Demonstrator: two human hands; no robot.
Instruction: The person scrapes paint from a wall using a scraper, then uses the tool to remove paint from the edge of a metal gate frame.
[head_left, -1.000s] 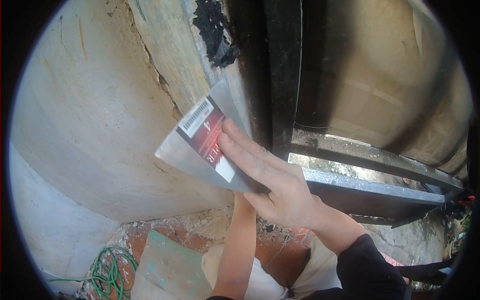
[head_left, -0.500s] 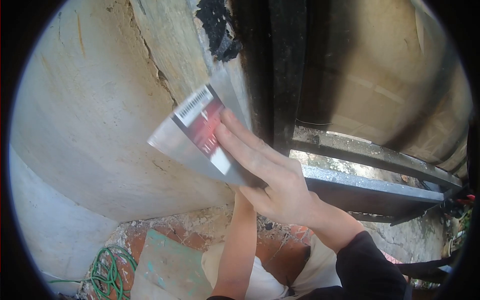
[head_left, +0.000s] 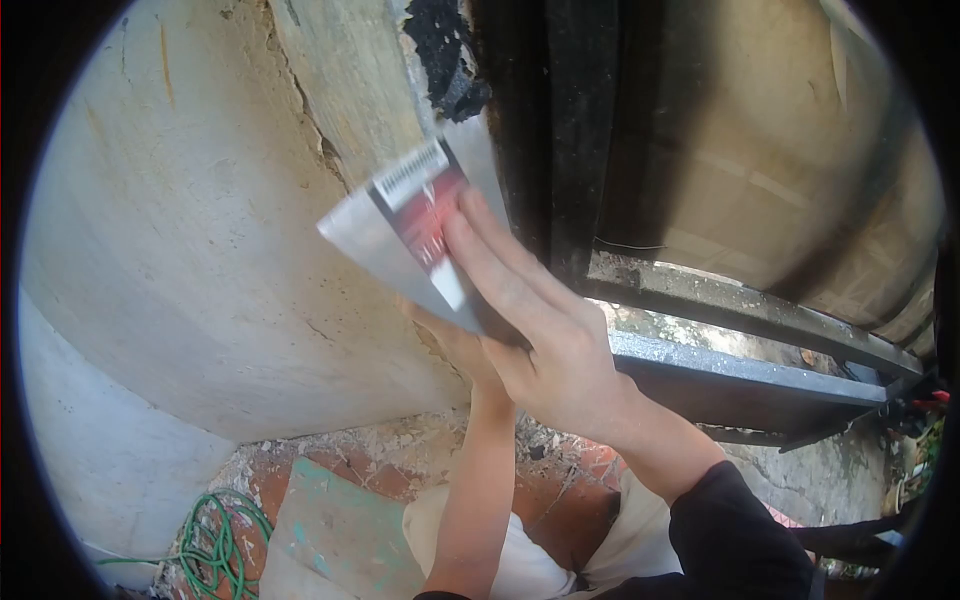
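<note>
My right hand [head_left: 555,340] is wrapped round a broad putty knife [head_left: 350,230], with two fingers lying along the red, white and black label on its flared metal blade. The blade slants up against the pale wall strip, close below a patch of black, flaking material [head_left: 445,65]. Just beneath the blade is my left hand [head_left: 465,355]. Its fingers are mostly hidden behind the putty knife, so whether it grips anything does not show. The knife's handle is covered by my right hand.
A crack [head_left: 295,85] runs down the worn, pale wall [head_left: 180,220] at left. Dark upright posts [head_left: 575,140] and a metal rail [head_left: 740,365] stand at right. Below lie a green hose [head_left: 220,545], a paint-stained board [head_left: 340,530] and debris on red tiles.
The putty knife and my right hand have moved up and slightly right along the wall. My left hand has risen too, and more of it shows below the blade.
</note>
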